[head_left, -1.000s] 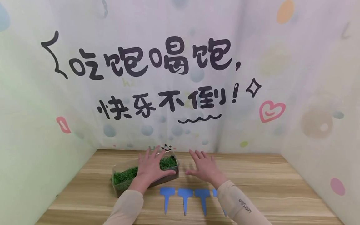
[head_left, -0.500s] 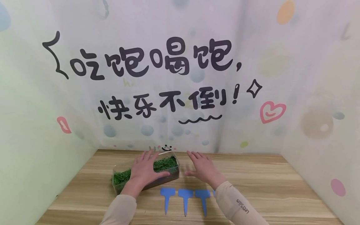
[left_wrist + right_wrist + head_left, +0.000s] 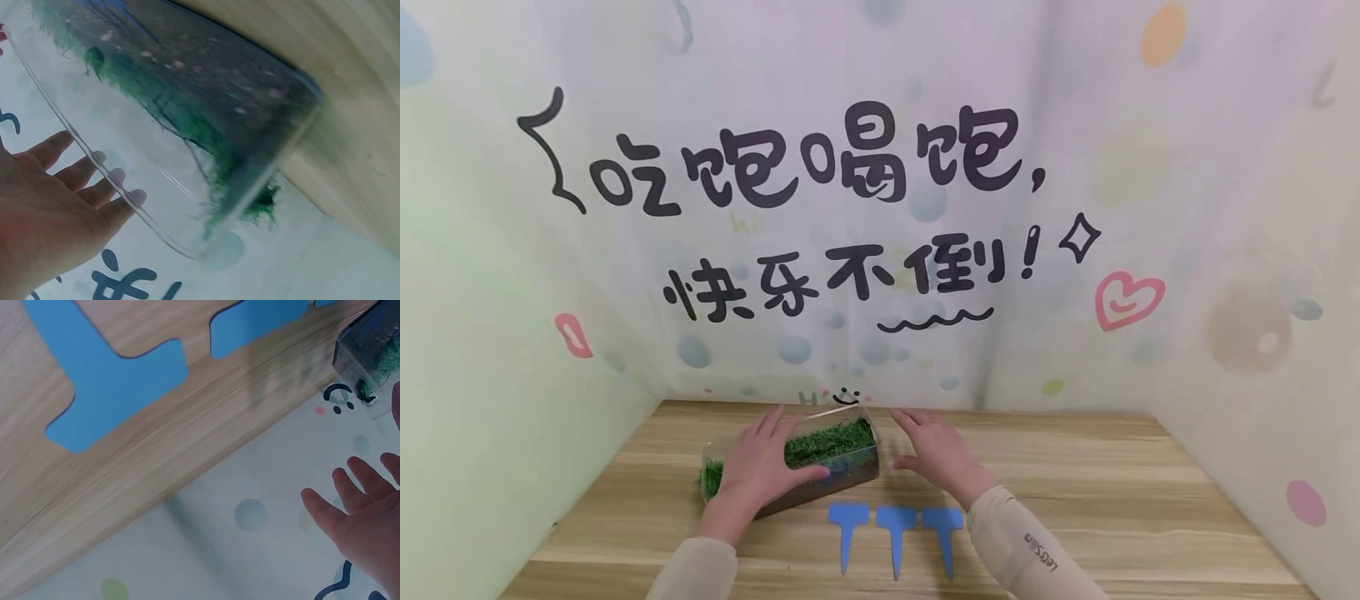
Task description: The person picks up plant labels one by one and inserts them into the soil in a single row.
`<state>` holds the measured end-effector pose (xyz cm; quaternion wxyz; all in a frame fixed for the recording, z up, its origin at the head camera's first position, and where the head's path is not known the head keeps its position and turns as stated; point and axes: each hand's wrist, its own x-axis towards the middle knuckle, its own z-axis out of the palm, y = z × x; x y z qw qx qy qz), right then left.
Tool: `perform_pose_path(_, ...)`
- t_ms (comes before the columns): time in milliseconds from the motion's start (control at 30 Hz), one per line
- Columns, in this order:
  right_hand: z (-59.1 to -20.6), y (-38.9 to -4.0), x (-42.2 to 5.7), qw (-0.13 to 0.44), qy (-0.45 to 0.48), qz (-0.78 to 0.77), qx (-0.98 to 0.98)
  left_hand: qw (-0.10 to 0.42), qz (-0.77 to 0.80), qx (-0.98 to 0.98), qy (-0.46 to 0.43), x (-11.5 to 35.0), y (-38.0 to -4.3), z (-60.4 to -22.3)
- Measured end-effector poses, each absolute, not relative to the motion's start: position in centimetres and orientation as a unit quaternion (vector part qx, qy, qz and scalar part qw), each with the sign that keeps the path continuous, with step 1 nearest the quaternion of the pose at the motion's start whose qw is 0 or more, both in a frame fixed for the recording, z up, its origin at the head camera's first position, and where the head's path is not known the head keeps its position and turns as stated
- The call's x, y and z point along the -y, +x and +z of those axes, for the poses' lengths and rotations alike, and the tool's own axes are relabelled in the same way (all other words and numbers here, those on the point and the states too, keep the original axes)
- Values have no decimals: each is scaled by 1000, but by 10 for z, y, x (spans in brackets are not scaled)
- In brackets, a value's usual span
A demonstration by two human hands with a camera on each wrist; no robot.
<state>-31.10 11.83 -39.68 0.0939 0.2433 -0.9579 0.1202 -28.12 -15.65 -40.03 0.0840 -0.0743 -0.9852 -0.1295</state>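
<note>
Our left hand (image 3: 758, 467) and right hand (image 3: 938, 452) are spread, holding nothing; the left has shifted leftward over the box (image 3: 856, 472), baring more grass (image 3: 831, 442), yet the box stays put behind the tags (image 3: 897, 518).

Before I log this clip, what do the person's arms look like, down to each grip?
The left grip and right grip are bare hands, no gloves or rings visible. The left sleeve and right sleeve are pale beige, ending near the wrists. The right one bears small dark lettering.
</note>
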Motion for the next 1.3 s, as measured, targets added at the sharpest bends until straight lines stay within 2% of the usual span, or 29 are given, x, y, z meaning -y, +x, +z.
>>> perform_pose_path(767, -402, -311, -104, 71, 234, 136, 960, 102, -131, 985, -38, 216, -250, -403)
perform_pose_path(1300, -407, -314, -94, 74, 241, 143, 957, 75, -151, 986, -14, 235, -238, -407)
